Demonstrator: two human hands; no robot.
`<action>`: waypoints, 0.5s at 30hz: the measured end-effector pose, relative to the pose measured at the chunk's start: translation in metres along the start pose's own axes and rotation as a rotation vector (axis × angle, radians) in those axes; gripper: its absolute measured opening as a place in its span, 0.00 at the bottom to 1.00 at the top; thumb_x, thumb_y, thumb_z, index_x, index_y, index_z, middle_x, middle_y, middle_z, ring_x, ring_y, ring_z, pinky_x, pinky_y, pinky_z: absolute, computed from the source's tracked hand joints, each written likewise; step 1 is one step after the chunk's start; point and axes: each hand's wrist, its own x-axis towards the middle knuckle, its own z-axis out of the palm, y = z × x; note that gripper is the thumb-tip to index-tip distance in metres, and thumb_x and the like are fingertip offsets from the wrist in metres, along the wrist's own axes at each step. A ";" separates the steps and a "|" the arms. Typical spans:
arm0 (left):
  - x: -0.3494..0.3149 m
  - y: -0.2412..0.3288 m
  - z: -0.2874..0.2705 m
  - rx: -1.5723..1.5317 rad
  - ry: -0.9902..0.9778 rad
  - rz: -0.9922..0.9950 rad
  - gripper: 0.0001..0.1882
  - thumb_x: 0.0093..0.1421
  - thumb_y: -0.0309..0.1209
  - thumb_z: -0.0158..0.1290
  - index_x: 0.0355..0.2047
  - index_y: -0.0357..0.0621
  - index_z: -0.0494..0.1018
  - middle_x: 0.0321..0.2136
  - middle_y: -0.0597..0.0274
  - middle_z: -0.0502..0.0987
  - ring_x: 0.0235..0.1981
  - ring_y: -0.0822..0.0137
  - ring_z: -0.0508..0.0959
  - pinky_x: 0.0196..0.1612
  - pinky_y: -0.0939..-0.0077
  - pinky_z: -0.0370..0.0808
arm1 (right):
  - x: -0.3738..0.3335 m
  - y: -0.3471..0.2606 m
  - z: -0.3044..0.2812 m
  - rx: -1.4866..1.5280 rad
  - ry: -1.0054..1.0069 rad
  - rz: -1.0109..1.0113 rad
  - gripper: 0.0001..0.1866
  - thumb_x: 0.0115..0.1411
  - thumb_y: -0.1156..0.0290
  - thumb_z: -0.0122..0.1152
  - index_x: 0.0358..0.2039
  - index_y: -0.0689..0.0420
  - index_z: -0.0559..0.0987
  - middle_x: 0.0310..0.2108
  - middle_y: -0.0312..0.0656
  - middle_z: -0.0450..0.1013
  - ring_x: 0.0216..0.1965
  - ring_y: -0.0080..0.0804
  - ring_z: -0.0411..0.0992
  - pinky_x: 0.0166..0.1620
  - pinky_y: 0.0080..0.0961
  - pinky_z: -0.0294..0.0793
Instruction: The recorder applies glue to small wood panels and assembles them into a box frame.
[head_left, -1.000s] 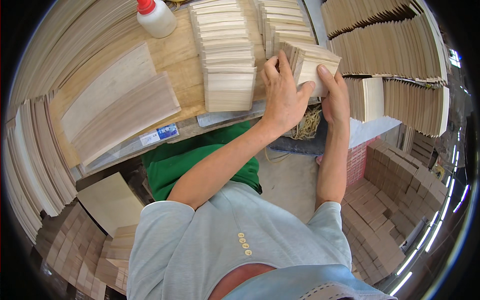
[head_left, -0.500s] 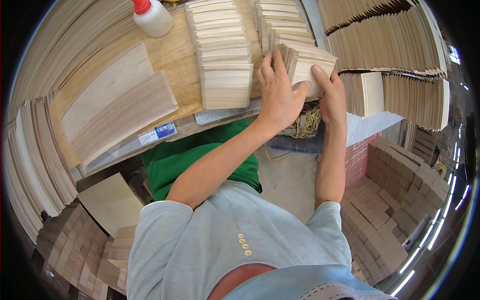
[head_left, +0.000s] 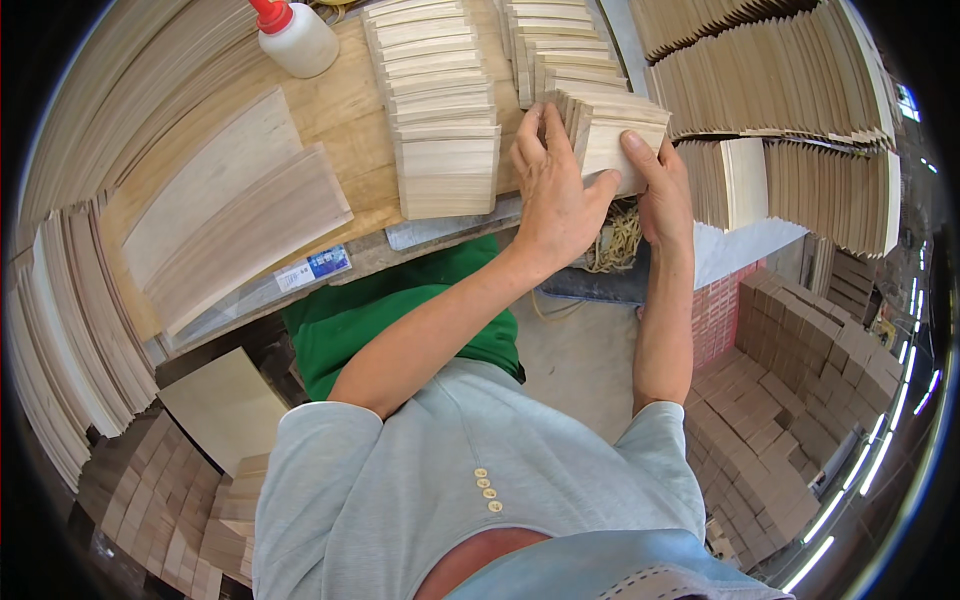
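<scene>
Pale wood fills my grip: a bundle of thin wooden panels (head_left: 612, 150), held upright between my two hands. My left hand (head_left: 560, 200) clasps its left side, fingers curled along that edge and the thumb reaching across low on the near face. My right hand (head_left: 664, 195) pinches the right side, thumb pressed flat on the near face, the fingers mostly hidden behind. I cannot tell whether the bundle's underside rests on anything.

Just below, between my wrists, hangs a tangle of straw-coloured strands (head_left: 618, 240). Right beyond my left fingertips, a far row of overlapping panels (head_left: 565, 50) runs away from me, and just left of that hand lies a near row of overlapping panels (head_left: 447, 165) on the wooden worktop (head_left: 352, 115). Beside my right hand stand tightly packed upright panels (head_left: 830, 195), with more rising behind them.

I judge the step in hand to be squaring or steadying this bundle; the next move would call for even pressure from both sides, so that no panel slips out.

Farther off to my left lie two wide veneer-like sheets (head_left: 240, 215), and beyond them a white bottle with a red cap (head_left: 300, 42).
</scene>
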 end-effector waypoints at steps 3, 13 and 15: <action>-0.002 -0.001 -0.001 0.018 0.005 0.027 0.47 0.54 0.37 0.58 0.63 0.21 0.44 0.57 0.35 0.51 0.59 0.42 0.52 0.64 0.55 0.50 | -0.003 0.000 0.001 0.002 0.021 -0.026 0.33 0.56 0.57 0.66 0.54 0.70 0.69 0.47 0.51 0.72 0.49 0.34 0.71 0.54 0.29 0.67; -0.004 -0.004 0.001 -0.009 0.004 0.035 0.45 0.53 0.32 0.57 0.63 0.22 0.45 0.57 0.36 0.52 0.56 0.42 0.54 0.63 0.54 0.51 | -0.004 0.007 0.007 -0.022 0.084 -0.046 0.33 0.56 0.58 0.66 0.54 0.68 0.69 0.48 0.51 0.71 0.48 0.34 0.71 0.52 0.30 0.69; -0.004 -0.003 0.000 -0.010 0.012 0.043 0.45 0.53 0.31 0.57 0.63 0.22 0.45 0.57 0.36 0.52 0.57 0.42 0.54 0.63 0.54 0.51 | -0.004 0.008 0.007 -0.005 0.079 -0.048 0.32 0.57 0.58 0.66 0.54 0.68 0.69 0.49 0.51 0.71 0.49 0.34 0.71 0.53 0.30 0.69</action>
